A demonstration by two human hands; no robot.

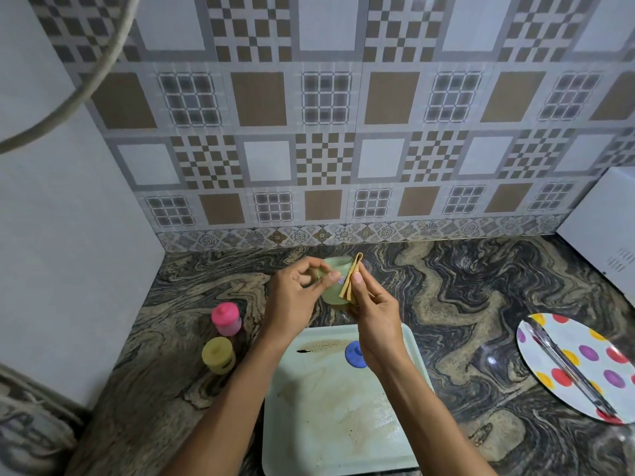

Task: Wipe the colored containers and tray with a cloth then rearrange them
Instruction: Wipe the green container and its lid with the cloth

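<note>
Now the green container [332,291] is wiped in mid-air, held between both hands.
Well left of the fingers stand the pink container [225,318] and yellow container [218,354]. The left hand [293,298] curls its fingers round the green one, thumb across its front, and the right hand [375,317] pinches a folded cloth [350,282] against its side. Held only at the fingertips, it could slip under the cloth's push and drop toward the stained tray [330,424]. A bluish mark beside the left thumb is too blurred to read.

No legible text; small blurred label [341,280] on green container [332,293]
</note>
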